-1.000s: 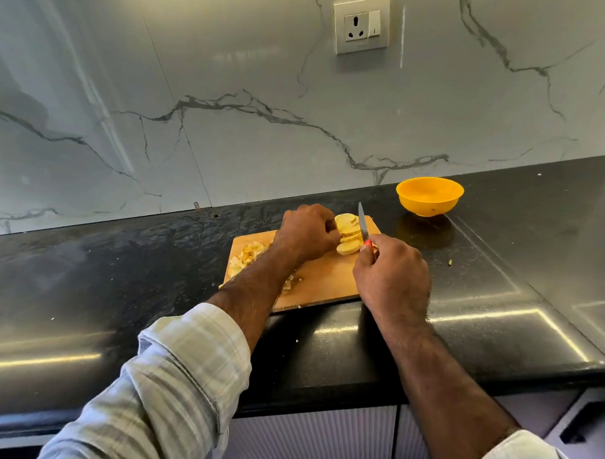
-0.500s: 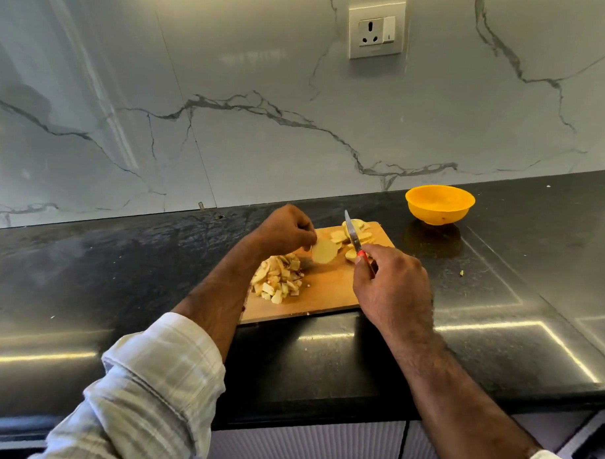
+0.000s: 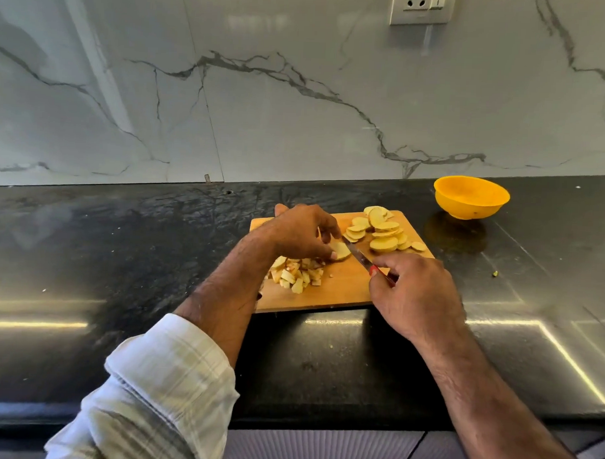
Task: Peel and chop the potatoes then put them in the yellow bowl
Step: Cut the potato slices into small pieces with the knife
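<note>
A wooden cutting board [image 3: 340, 292] lies on the black counter. My left hand [image 3: 299, 231] pinches one round potato slice [image 3: 339, 251] flat on the board's middle. My right hand [image 3: 417, 295] grips a small red-handled knife [image 3: 357, 253], its blade touching that slice. A pile of round potato slices [image 3: 380, 232] sits at the board's far right. A heap of chopped potato cubes [image 3: 298, 273] lies near my left wrist. The yellow bowl [image 3: 471, 197] stands on the counter beyond the board to the right; I see nothing inside it.
The black counter [image 3: 121, 257] runs left and right under a marble backsplash with a wall socket [image 3: 422, 7] at the top. A small scrap [image 3: 495, 274] lies on the counter right of the board. Cabinet fronts show below the counter's front edge.
My left hand took one slice from the pile and set it down at the board's middle. The knife swung from upright to lie against that slice. The camera moved closer.
</note>
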